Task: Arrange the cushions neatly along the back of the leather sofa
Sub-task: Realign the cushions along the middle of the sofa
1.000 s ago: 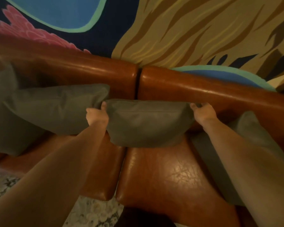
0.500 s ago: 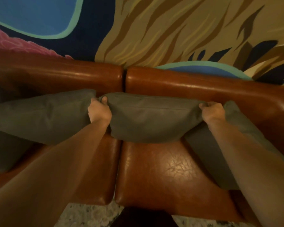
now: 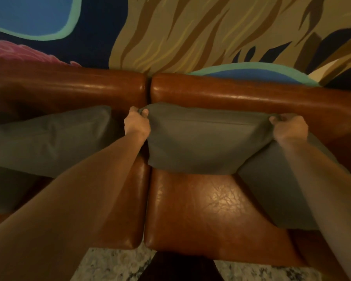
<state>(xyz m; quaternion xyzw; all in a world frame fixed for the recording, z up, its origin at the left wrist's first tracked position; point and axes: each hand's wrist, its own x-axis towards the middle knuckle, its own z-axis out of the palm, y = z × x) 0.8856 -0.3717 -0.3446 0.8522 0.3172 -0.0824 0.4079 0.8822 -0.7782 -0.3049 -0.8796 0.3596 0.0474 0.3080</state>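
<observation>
A grey-green middle cushion [image 3: 203,142] leans against the backrest of the brown leather sofa [image 3: 241,96], on the right seat pad. My left hand [image 3: 137,123] pinches its top left corner. My right hand [image 3: 290,128] grips its top right corner. A second grey cushion [image 3: 49,140] leans on the backrest to the left, a gap apart from the middle one. A third grey cushion [image 3: 272,191] lies tilted at the right, partly under the middle cushion and my right forearm.
A painted mural wall [image 3: 190,37] rises right behind the sofa back. A patterned rug [image 3: 114,264] shows below the seat's front edge. Part of another grey cushion [image 3: 6,191] lies at the far left, below the second cushion.
Both hands have carried the middle cushion to the right along the backrest. It now overlaps the right cushion, and a gap has opened between it and the left cushion.
</observation>
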